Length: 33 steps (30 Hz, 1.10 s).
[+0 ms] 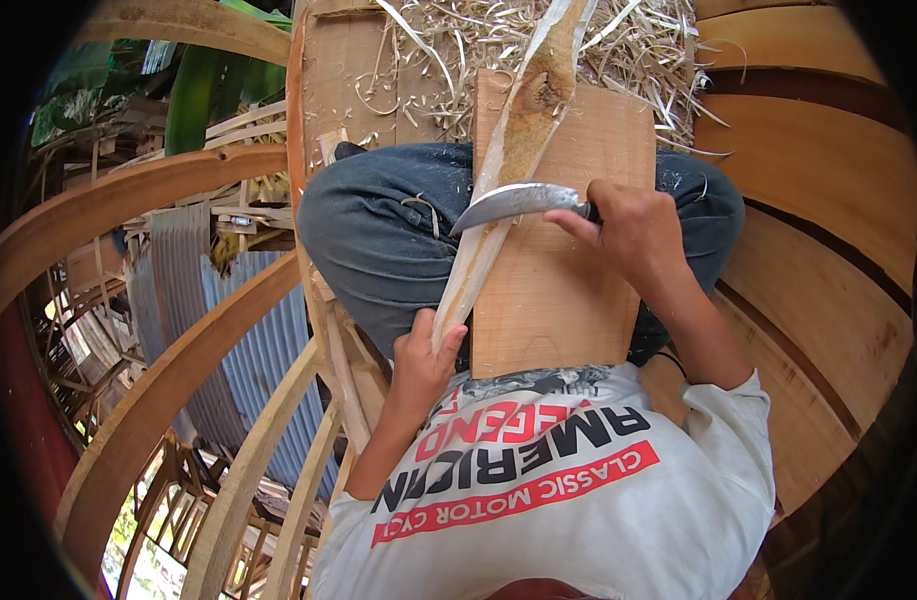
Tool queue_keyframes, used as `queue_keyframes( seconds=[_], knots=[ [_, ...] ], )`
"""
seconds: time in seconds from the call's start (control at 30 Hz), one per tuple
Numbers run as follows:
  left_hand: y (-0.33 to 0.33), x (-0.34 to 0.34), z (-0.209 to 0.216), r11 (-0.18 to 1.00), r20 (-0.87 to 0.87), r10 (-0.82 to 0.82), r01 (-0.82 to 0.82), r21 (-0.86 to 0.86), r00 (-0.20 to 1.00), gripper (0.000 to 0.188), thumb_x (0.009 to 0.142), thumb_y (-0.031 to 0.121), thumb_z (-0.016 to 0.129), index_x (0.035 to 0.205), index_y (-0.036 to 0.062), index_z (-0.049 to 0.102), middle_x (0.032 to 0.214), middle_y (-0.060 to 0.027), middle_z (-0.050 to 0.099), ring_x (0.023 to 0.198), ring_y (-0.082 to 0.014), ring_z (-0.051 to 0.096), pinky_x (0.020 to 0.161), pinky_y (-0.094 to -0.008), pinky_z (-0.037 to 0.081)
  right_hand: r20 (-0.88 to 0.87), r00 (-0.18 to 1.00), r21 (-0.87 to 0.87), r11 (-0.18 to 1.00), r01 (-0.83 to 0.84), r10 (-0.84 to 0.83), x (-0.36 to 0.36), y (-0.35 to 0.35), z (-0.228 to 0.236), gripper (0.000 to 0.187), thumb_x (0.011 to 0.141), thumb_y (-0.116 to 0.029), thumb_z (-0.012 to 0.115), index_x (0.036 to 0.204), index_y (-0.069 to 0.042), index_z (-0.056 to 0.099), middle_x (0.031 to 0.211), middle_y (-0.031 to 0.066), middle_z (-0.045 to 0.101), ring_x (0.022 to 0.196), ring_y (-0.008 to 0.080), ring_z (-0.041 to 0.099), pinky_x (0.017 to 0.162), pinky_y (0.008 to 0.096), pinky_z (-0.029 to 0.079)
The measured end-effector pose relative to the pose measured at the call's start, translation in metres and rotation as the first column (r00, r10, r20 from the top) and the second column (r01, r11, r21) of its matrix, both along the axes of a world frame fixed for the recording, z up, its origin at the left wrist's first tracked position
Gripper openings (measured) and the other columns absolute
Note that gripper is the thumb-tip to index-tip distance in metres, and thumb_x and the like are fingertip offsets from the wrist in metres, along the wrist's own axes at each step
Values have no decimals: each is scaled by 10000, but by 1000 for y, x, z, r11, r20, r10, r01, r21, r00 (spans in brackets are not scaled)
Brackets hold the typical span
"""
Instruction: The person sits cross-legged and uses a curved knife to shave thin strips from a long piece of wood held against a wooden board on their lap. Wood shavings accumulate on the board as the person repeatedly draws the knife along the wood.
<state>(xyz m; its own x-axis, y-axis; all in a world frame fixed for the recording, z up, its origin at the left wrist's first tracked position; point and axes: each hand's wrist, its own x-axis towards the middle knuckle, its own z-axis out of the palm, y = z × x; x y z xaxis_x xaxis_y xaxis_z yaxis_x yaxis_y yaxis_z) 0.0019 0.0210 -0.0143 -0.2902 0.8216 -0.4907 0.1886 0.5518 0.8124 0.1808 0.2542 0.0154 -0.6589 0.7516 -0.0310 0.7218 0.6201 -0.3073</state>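
A long pale wooden stick (506, 170) with a brown knot slants across my lap, its far end running out of the top of the picture. My left hand (426, 358) is closed around its near end. In my right hand (629, 235) is a knife (519, 203) with a broad curved blade, gripped by its dark handle. The blade lies across the stick and points left; whether its edge touches the wood I cannot tell. Under the stick, a flat wooden board (569, 290) rests over my crossed legs.
Curly wood shavings (629, 60) heap beyond the board on the plank floor (344, 75). Curved timber ribs (179, 350) rise at the left, with corrugated metal sheets (249, 310) below them. Broad wooden planks (799, 120) form the right side.
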Motion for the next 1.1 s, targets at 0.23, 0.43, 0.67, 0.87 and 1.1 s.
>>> queue_keyframes(
  seconds=[0.23,0.43,0.67,0.87,1.1],
  knots=[
    [8,-1,15,996,94,46,-38,-83,995,369,936,334,569,847,-5,457,561,-122,546,451,-180,584,422,-292,429,99,995,45,999,11,-16,-2,7,-15,597,756,-632,615,583,-62,583,502,112,552,454,278,579,437,350,458],
    [8,-1,12,996,94,41,-33,-85,995,373,938,338,563,851,-8,451,562,-125,546,454,-186,590,426,-295,436,124,977,234,962,143,-175,8,51,-24,631,763,-660,590,580,-56,585,477,111,535,432,282,567,429,353,451],
    [2,-2,0,998,45,-14,16,-55,999,379,942,344,553,869,-16,461,567,-125,548,464,-185,597,431,-295,440,50,999,15,1000,-18,17,-6,2,-7,609,755,-627,629,570,-48,587,478,119,546,429,280,574,427,352,453],
    [10,2,15,995,80,63,-57,-81,995,363,945,325,554,893,-23,467,555,-97,532,459,-162,584,426,-288,428,53,999,38,999,-1,-1,-10,9,-22,609,760,-639,609,593,-53,610,497,117,563,455,274,590,436,346,462],
    [10,7,12,996,74,79,-75,-57,994,306,949,288,552,900,-7,484,553,-45,526,434,-97,533,404,-239,410,148,973,168,974,153,-179,1,57,-27,662,838,-636,519,671,-5,631,517,161,555,505,307,598,497,370,486]
  ],
)
